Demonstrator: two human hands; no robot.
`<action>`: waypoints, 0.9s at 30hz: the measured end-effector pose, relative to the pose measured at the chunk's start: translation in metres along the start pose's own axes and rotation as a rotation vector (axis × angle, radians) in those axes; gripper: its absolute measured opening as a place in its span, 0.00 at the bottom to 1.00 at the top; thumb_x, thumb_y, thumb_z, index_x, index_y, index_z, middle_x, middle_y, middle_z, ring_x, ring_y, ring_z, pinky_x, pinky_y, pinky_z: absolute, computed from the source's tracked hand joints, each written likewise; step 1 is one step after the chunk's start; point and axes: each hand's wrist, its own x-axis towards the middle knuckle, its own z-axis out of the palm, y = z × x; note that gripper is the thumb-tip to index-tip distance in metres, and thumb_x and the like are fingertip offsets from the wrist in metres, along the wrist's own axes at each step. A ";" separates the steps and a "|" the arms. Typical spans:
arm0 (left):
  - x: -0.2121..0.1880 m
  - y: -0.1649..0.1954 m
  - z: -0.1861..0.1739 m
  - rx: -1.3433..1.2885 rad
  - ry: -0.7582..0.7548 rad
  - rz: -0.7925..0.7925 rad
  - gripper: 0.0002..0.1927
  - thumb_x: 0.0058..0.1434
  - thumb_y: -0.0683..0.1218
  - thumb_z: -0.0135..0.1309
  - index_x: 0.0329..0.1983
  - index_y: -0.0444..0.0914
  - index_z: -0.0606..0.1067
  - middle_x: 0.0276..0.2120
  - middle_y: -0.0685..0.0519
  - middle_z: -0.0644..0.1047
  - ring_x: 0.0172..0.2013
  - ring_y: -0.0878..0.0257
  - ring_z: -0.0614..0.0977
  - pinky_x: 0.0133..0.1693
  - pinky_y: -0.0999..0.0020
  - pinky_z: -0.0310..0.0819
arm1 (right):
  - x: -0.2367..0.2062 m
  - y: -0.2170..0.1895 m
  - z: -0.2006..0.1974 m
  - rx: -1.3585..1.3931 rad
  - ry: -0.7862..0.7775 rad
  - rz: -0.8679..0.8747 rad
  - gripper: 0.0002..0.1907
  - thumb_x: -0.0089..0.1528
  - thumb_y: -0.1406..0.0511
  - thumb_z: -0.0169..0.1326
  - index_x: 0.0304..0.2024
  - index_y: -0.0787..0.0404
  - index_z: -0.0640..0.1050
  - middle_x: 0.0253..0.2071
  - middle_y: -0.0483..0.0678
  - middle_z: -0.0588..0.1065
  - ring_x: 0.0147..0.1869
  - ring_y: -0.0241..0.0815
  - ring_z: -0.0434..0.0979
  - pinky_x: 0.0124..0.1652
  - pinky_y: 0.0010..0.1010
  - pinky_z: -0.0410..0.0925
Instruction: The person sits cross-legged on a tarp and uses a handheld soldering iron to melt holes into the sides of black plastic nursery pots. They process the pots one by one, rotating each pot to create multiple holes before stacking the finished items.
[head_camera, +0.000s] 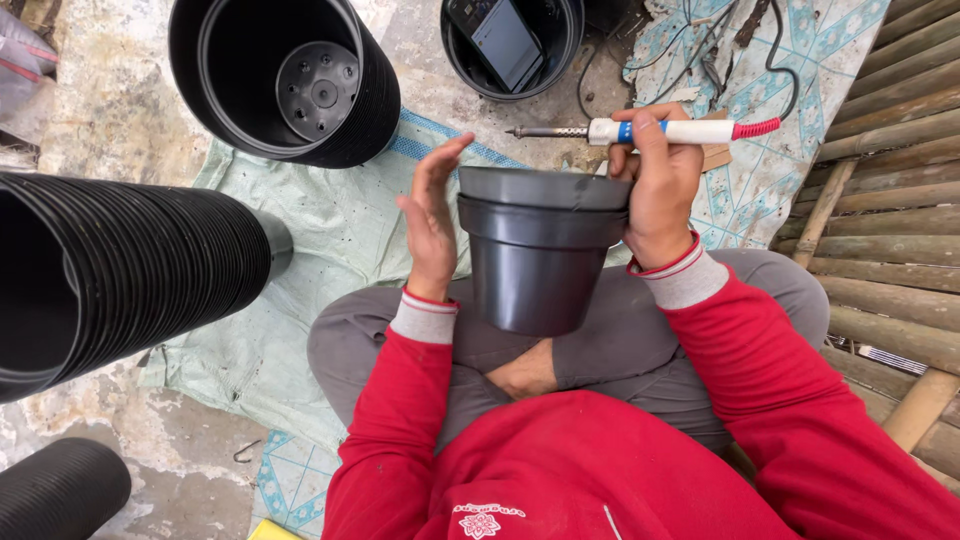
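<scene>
Right hand (658, 190) grips the hot iron (640, 131) at twelve o'clock; left hand (430, 215), open, steadies the pot (540, 260); a slip could burn.

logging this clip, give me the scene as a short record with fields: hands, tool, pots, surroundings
left hand: left hand open, palm flat against the side of the grey plastic pot
right hand: right hand steadies the pot's rim and grips a soldering iron
tool: white handle, blue band, red cord end, metal tip pointing left
pot: upside down, over the lap
stacks: black nursery pot stack lying at left; another stack above it
surroundings: phone in a black pot; green woven sack underneath
</scene>
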 end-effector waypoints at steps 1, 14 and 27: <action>0.000 0.012 0.001 0.152 -0.030 0.080 0.43 0.74 0.72 0.25 0.63 0.32 0.69 0.63 0.43 0.74 0.67 0.52 0.72 0.72 0.58 0.57 | 0.000 0.000 0.000 -0.099 -0.013 -0.056 0.10 0.75 0.64 0.48 0.46 0.67 0.74 0.31 0.45 0.72 0.31 0.30 0.68 0.30 0.22 0.61; -0.023 -0.001 0.028 0.814 0.015 0.260 0.19 0.73 0.53 0.46 0.29 0.37 0.69 0.25 0.49 0.69 0.30 0.49 0.72 0.38 0.57 0.60 | 0.003 0.007 0.008 -0.310 -0.135 -0.200 0.06 0.75 0.69 0.50 0.47 0.68 0.73 0.36 0.45 0.76 0.32 0.31 0.75 0.33 0.23 0.68; -0.007 -0.032 0.013 1.206 0.156 0.011 0.20 0.74 0.52 0.46 0.27 0.39 0.70 0.24 0.50 0.74 0.29 0.51 0.76 0.36 0.56 0.62 | -0.029 -0.019 0.000 -0.630 -0.201 -0.345 0.08 0.75 0.71 0.54 0.41 0.69 0.76 0.33 0.47 0.76 0.31 0.29 0.68 0.32 0.22 0.62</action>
